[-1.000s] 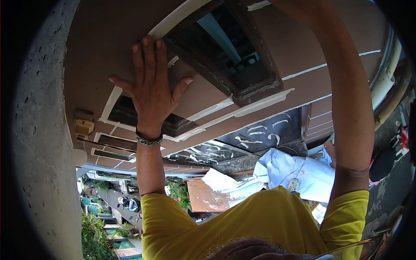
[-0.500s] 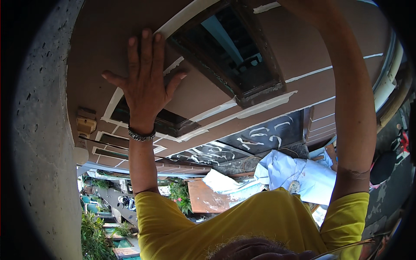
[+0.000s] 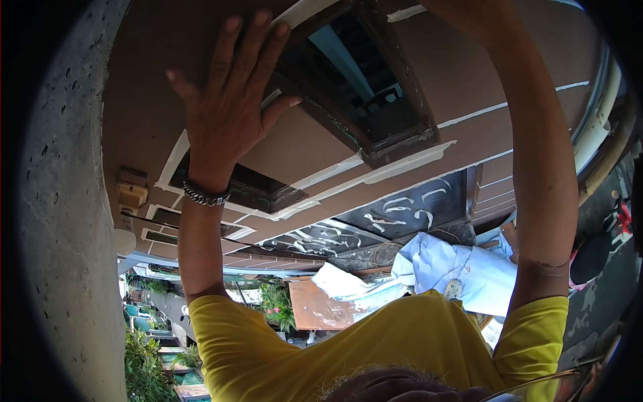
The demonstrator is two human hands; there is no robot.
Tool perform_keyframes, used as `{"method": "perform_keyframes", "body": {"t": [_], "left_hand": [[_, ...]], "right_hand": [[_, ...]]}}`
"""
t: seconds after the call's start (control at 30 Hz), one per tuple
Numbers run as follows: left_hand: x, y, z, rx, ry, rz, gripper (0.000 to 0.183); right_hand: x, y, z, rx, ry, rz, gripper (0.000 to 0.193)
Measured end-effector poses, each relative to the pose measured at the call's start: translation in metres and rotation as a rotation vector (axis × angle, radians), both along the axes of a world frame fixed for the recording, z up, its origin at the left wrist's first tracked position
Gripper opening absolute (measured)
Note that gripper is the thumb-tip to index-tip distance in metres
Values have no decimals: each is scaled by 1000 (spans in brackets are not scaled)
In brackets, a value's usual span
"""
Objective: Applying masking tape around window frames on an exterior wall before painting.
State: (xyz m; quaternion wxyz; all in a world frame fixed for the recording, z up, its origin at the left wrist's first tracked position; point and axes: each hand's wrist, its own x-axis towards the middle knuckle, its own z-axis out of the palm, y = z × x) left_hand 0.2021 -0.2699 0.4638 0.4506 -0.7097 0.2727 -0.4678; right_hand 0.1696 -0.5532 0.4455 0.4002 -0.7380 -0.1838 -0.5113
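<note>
My left hand is raised with its fingers spread, holding nothing. It lies over the brown wall, between a small dark window and a larger dark-framed window; contact with the wall cannot be made out. A dark chain bracelet circles that wrist. White masking tape strips border the windows and cross the wall. My right arm reaches up past the larger window, near a short tape strip. Only the wrist part of my right hand shows at the top edge; its fingers are out of frame.
A rough grey concrete surface rises on the left. Pale blue sheeting and a brown board lie below. Torn tape pieces stick to a dark panel. A pipe runs along the right; plants stand lower left.
My left hand has slid upward and slightly right, toward the larger window, fingers still spread. My right forearm has shifted slightly left.
</note>
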Motion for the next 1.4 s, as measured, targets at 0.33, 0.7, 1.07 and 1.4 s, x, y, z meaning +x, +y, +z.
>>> {"method": "perform_keyframes", "body": {"t": [0.33,0.7,1.07,1.4], "left_hand": [[-19,-45,11,52,-8,51,74],[-13,-62,9,-32,84,-98,84],[-6,-69,16,18,-12,-175,78],[-9,-20,25,-19,-22,-58,71]], "right_hand": [[9,-14,6,23,91,40,13],[-1,-10,6,43,76,54,13],[5,-2,5,47,125,-30,19],[4,-2,6,65,121,-11,21]]}}
